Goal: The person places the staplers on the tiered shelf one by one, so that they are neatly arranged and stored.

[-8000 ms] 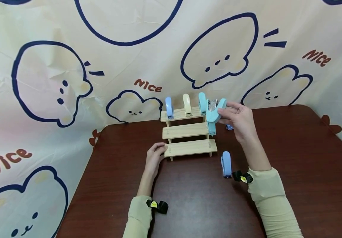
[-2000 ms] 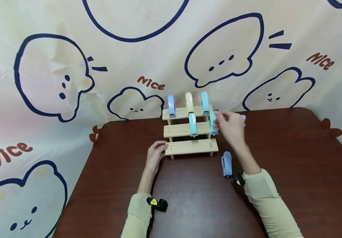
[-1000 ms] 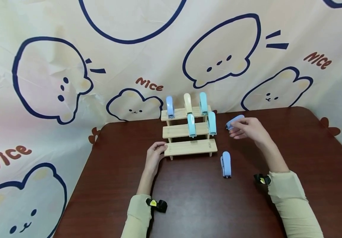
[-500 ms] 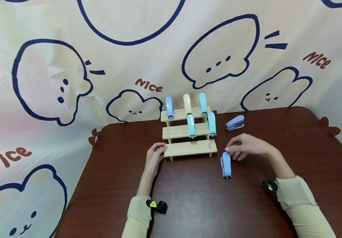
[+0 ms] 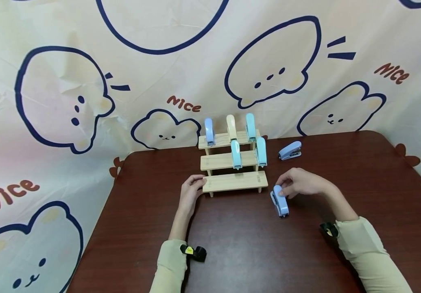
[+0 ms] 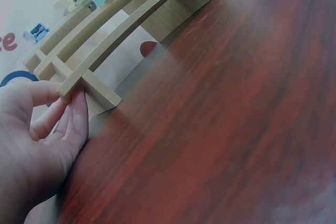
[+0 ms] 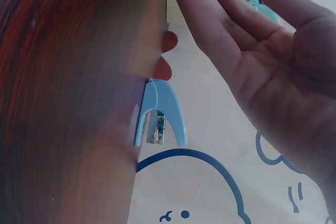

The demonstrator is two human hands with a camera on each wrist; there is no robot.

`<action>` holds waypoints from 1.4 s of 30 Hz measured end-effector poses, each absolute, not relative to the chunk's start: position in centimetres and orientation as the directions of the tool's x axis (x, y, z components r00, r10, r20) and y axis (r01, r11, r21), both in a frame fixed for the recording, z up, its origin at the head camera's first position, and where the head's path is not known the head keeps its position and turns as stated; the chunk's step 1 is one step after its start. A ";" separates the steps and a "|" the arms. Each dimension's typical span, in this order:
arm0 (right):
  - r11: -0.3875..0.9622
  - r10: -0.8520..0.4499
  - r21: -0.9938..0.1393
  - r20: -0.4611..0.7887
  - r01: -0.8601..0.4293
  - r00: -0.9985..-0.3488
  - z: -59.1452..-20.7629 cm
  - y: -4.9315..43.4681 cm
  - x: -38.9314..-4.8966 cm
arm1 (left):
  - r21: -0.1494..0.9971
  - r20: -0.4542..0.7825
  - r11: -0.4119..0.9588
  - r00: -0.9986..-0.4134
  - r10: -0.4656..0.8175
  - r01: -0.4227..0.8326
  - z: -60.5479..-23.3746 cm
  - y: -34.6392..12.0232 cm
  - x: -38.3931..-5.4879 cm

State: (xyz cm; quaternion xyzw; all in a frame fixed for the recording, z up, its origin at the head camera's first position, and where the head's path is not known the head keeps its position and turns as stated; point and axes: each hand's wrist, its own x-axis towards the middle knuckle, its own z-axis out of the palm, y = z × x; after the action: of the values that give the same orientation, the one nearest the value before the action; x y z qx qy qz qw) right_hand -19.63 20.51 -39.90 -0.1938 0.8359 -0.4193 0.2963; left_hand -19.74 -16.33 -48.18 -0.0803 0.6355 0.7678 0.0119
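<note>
My left hand [image 5: 190,192] pinches the left end of the bottom step of a three-step wooden rack [image 5: 235,182]; the left wrist view shows thumb and fingers about that corner. To the rack's right, my right hand [image 5: 302,182] grips the far end of a blue stapler [image 5: 279,201] between thumb and fingers. On the top step stand a blue stapler [image 5: 209,132], a cream stapler [image 5: 231,127] and a teal stapler [image 5: 250,127]. The middle step bears two teal staplers, one near its centre [image 5: 236,154] and one at its right end [image 5: 261,151].
Another blue stapler [image 5: 290,150] lies at the back of the dark wooden table [image 5: 151,228], right of the rack. A cloth [image 5: 166,81] with cartoon outlines hangs behind the table.
A teal stapler was set at the centre of the middle step. My right hand left the rack, passed the back blue stapler, and took hold of the front one, which has turned slightly.
</note>
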 end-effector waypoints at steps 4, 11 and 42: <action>0.587 -0.546 -0.804 -0.308 -0.093 -0.779 -40.0 20.5 -19.6 | 0.974 -0.138 -0.194 -0.987 -0.085 -0.120 -48.1 -16.3 -19.7; 0.625 -0.551 -0.775 -0.348 -0.098 -0.758 -40.3 19.9 -19.5 | 0.974 -0.138 -0.193 -0.987 -0.087 -0.119 -48.1 -16.3 -19.7; 0.699 -0.449 -0.707 -0.313 -0.111 -0.837 -39.7 20.5 -19.4 | 0.973 -0.132 -0.202 -0.987 -0.088 -0.112 -48.0 -16.3 -19.6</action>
State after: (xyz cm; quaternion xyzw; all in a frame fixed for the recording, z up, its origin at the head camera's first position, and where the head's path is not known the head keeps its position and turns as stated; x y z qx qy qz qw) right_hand -19.36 20.47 -39.69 -0.1574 0.8903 -0.3547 0.2384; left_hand -19.57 -16.27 -48.02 -0.0791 0.6316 0.7712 0.0075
